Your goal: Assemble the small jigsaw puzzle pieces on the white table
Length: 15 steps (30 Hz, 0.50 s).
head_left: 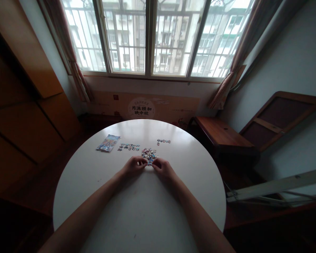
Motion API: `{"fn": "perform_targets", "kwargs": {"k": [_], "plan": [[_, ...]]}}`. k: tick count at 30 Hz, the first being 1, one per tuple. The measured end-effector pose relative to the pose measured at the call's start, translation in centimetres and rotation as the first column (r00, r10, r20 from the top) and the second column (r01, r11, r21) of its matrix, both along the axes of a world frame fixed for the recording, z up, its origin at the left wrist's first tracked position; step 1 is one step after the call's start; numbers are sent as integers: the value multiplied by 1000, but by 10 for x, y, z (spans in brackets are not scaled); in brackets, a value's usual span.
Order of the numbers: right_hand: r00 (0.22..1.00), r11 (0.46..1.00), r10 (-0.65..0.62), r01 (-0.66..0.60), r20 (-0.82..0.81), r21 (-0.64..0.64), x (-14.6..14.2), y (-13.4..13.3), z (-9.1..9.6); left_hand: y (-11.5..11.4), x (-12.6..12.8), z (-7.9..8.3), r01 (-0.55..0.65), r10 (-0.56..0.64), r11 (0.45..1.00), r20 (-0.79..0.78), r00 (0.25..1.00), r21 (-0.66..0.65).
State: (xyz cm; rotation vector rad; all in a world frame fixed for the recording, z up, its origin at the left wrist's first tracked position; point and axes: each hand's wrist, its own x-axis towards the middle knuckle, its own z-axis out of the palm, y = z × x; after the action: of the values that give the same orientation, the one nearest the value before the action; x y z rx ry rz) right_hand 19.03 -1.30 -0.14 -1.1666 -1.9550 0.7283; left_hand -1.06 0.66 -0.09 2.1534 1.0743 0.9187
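Both my hands meet at the near edge of a heap of loose jigsaw puzzle pieces [148, 154] on the white round table [116, 218]. My left hand [135, 164] has thumb and forefinger curled into a ring, their tips pinched at a bluish jigsaw piece [149, 163]. From the other side, my right hand [162, 166] pinches at the same small spot with bent fingers. The fingertips partly hide what lies between them, so whether it is one piece or two joined ones is not clear.
Left of the heap are rows of puzzle pieces [130, 147], and behind it on the right is a joined L-shaped strip [163, 141]. A colourful picture sheet [108, 143] lies farther left. A wooden side table [221, 131] stands beyond the table's right edge.
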Motion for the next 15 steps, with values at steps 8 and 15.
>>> {"fn": "perform_targets", "kwargs": {"k": [8,15], "plan": [[1000,1000,-2,2,1,0,0,1,0,-1,0,3,2,-2,1000,-4,1000,-16],[1000,1000,0,-1,8,12,0,3,-4,0,0,1,-9,9,1000,-6,1000,-21]]}}
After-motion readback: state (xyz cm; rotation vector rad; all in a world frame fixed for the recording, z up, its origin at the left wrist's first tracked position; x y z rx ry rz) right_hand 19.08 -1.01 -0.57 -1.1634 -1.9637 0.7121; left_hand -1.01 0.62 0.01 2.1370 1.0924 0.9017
